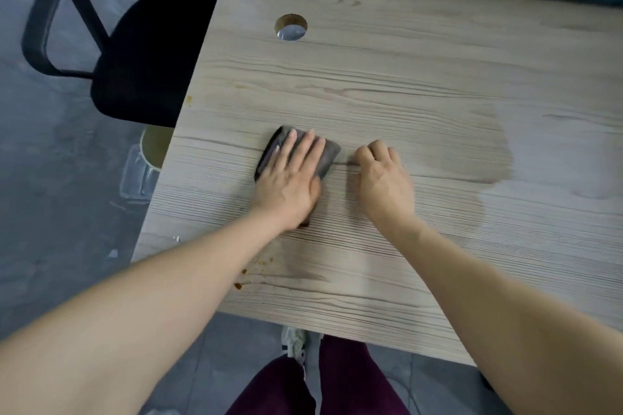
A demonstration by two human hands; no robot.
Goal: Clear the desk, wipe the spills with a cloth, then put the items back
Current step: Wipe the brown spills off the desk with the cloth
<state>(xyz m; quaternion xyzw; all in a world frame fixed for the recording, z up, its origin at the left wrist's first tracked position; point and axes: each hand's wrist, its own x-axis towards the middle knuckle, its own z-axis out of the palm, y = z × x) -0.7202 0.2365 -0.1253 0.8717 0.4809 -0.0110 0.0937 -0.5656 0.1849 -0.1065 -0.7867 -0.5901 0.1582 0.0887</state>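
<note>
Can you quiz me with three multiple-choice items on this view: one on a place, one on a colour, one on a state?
1. Where are the brown drips?
A. by the round hole
B. near the desk's front edge, below the left forearm
C. under the right hand

2. What colour is the cloth?
A. white
B. yellow
C. dark grey

3. How does the left hand lie?
A. flat on the cloth, fingers straight
B. clenched in the air
C. gripping the chair

Answers:
1 B: the spots sit close to the desk front edge.
2 C: the cloth shows dark grey around the fingers.
3 A: the straight fingers press the cloth; the right hand rests curled beside it.
</note>
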